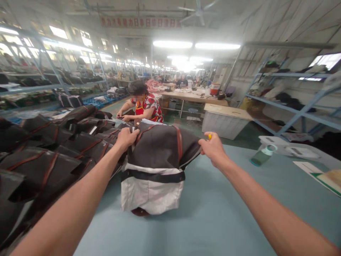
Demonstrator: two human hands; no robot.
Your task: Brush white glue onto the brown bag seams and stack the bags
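A dark grey bag (157, 145) with brown trim strips is spread in front of me over the blue-green table. Its lower part is a pale lining (153, 192) with a black band, and a brown tab shows at the bottom edge. My left hand (126, 138) is closed on the bag's upper left edge. At the right, my right hand (213, 147) pinches a pulled-out corner of the bag. A small yellow object (210, 136) pokes out from the right hand's fingers; its kind cannot be made out.
Similar dark bags (53, 153) are heaped at the left. On the right of the blue-green table (213, 213) stand a green bottle (262, 155) and a white plastic tray (301, 151). A person in a red patterned top (150, 106) works beyond the table. Shelves (293, 106) stand farther right.
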